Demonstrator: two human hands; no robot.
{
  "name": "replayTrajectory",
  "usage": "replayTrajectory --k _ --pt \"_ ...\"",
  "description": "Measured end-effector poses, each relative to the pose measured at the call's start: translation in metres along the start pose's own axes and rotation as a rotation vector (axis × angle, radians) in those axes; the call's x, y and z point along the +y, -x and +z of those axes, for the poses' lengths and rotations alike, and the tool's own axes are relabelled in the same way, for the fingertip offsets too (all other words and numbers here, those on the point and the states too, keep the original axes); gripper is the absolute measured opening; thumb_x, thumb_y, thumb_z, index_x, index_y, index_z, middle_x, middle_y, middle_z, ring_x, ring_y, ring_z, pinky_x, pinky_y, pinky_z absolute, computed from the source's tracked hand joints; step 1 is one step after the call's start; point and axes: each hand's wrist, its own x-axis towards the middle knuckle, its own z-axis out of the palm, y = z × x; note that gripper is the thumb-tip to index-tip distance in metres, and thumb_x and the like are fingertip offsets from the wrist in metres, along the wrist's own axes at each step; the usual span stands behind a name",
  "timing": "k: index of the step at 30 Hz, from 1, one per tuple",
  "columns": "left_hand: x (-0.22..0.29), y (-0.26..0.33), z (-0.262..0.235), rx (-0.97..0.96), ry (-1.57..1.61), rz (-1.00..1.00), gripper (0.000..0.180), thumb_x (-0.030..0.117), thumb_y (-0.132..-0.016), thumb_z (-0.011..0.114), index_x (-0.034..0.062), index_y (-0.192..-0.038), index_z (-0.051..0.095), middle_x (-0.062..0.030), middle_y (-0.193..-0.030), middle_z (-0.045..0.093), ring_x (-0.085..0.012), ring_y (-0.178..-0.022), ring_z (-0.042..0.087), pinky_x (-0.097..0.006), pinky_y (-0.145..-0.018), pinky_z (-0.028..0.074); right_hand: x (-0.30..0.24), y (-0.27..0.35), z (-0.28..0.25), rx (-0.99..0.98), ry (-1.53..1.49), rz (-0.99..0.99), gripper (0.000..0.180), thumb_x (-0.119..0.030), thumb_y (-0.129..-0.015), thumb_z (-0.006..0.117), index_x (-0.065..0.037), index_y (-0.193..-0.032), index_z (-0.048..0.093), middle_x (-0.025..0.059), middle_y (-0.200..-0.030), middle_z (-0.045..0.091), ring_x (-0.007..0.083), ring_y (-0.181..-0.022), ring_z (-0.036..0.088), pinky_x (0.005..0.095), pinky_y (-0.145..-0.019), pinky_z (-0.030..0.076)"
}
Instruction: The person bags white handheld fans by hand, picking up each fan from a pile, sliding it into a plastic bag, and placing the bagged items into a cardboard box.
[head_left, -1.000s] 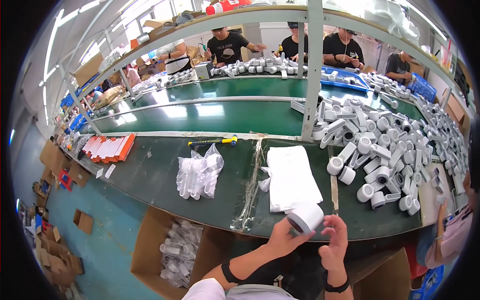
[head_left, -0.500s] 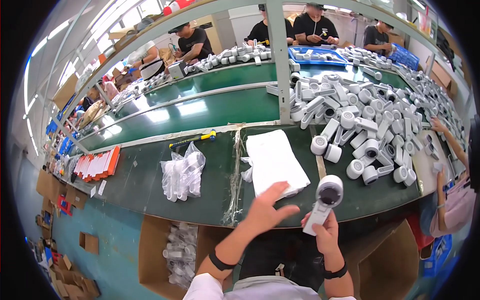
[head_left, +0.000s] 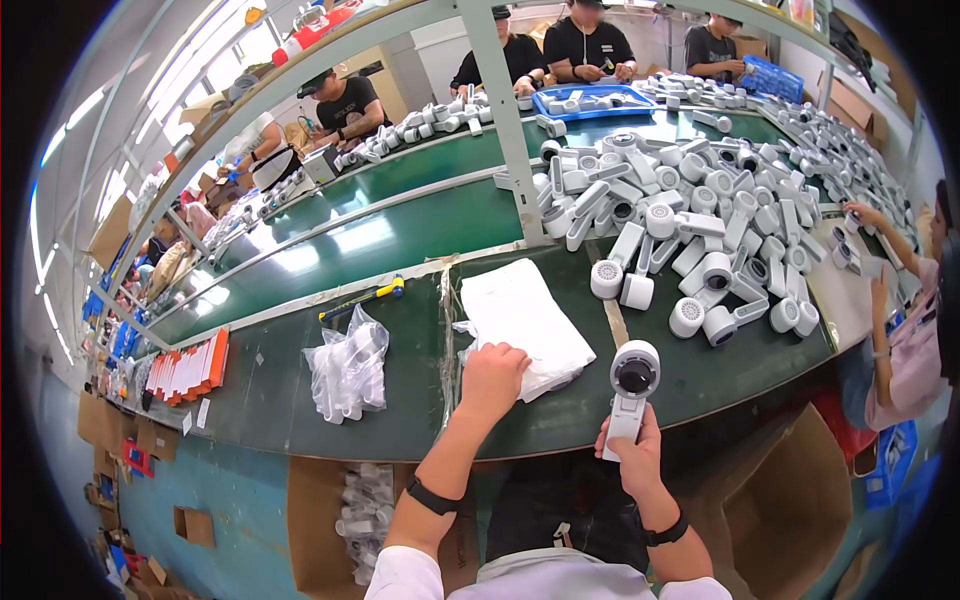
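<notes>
My right hand (head_left: 632,450) is closed round the handle of a white handheld fan (head_left: 635,380), held upright over the table's front edge. Its round head has a dark centre and faces up toward me. My left hand (head_left: 493,380) lies at the near left edge of a stack of thin white plastic bags (head_left: 530,315). Its fingers are curled down on the bags, and the fingertips are hidden. Left of the stack, several fans wrapped in clear plastic (head_left: 347,368) lie on the dark green table (head_left: 265,385), below a yellow and black hammer (head_left: 362,298).
A big heap of loose white fans (head_left: 690,210) covers the right side. Orange-edged cards (head_left: 188,368) stand at the left. A metal post (head_left: 510,130) rises beyond the bags. Cardboard boxes (head_left: 785,500) flank me below the table. A co-worker's arm (head_left: 890,240) reaches in at right.
My left hand has come down onto the bag stack, its spread fingers now curled. The right hand still holds the fan. The whole view has shifted and tilted slightly.
</notes>
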Motion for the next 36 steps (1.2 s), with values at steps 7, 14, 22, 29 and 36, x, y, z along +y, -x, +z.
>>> replayTrajectory --k 7,14,22,29,36 --pt "0.011 -0.004 -0.011 0.062 0.076 0.022 0.013 0.019 -0.082 0.071 0.0061 -0.083 0.071 -0.0083 -0.081 0.067 -0.0296 -0.080 0.062 -0.040 -0.070 0.048 0.003 0.001 0.002 0.007 0.012 0.007 0.046 0.008 -0.071 0.050 -0.005 -0.115 0.046 0.0079 -0.091 0.060 0.0176 -0.070 0.063 0.0314 -0.060 0.055" --pt "0.002 -0.003 -0.009 -0.043 -0.040 0.042 0.019 0.025 -0.078 0.075 0.0084 -0.084 0.071 -0.0061 -0.082 0.066 -0.0279 -0.078 0.061 -0.039 -0.070 0.047 0.005 0.002 0.005 -0.013 0.054 0.012 0.046 0.008 -0.071 0.051 -0.004 -0.115 0.045 0.0079 -0.090 0.060 0.0175 -0.070 0.062 0.0319 -0.061 0.054" --pt "0.006 0.003 0.000 -0.025 -0.077 0.097 0.013 0.021 -0.079 0.073 0.0088 -0.080 0.069 -0.0057 -0.079 0.064 -0.0280 -0.075 0.059 -0.040 -0.067 0.046 0.006 0.003 0.006 -0.015 0.042 0.027 0.047 0.008 -0.072 0.051 -0.002 -0.117 0.044 0.0088 -0.090 0.061 0.0178 -0.070 0.063 0.0324 -0.061 0.054" --pt "0.005 -0.004 -0.002 0.055 0.071 0.001 0.008 0.013 -0.085 0.067 0.0054 -0.088 0.066 -0.0101 -0.083 0.066 -0.0309 -0.079 0.062 -0.042 -0.070 0.048 0.008 0.004 0.004 -0.023 0.043 0.018 0.047 0.007 -0.072 0.052 -0.002 -0.118 0.044 0.0089 -0.090 0.061 0.0178 -0.070 0.064 0.0323 -0.061 0.054" --pt "0.008 -0.004 -0.002 0.144 0.296 -0.182 0.016 0.011 -0.086 0.067 0.0013 -0.099 0.064 -0.0133 -0.088 0.066 -0.0310 -0.076 0.063 -0.039 -0.068 0.050 0.009 0.003 0.006 -0.024 0.040 0.027 0.046 0.007 -0.073 0.052 -0.002 -0.117 0.044 0.0090 -0.090 0.061 0.0176 -0.070 0.063 0.0320 -0.061 0.054"
